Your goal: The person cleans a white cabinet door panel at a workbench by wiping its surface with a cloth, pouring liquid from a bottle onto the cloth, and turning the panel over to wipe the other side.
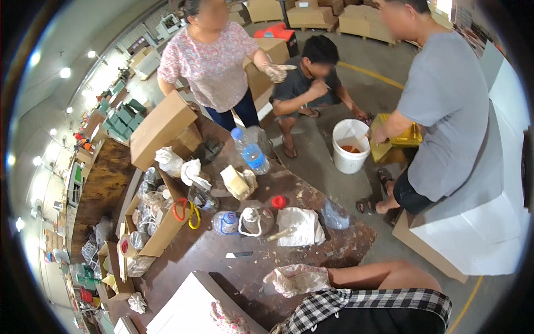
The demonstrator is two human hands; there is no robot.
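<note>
1. Overlapping the near edge of the white box (192, 306), left hand (228, 319) in floral glove, at bottom of view; actual contact unclear. Fingers partly cut off/blurred, can't tell if spread or pinching.
2. White box = on the surface (208, 253), lower L of view, lying at an angle, bare top facing up.
3. Right hand (297, 279), same type of glove, over near part of surface, R of white box & apart from it. Fingers point L, look close tog.; can't tell if they pinch anything. Bare forearm enters from R, above checked trim.
4. Mid-surface: knife (239, 255) w/ black handle lying flat, btwn white box & bottles. White cloth (300, 227) to its R, brush-like tool (282, 234) lying on cloth's L side. Red cap (278, 202) just beyond cloth.
5. Jug w/ blue top (225, 222) next to jug w/ white cap (256, 221); clear bottle (251, 150) upright farther back; yellowish block (238, 182) btwn.
6. L side: open carton (161, 239) full of wrapped items, scissors w/ red + yellow handles (189, 214) at its rim.
7. Bkgd: 3 co-workers; one crouches by white bucket (351, 161), another holds gold tin (384, 151) next to it.
</note>
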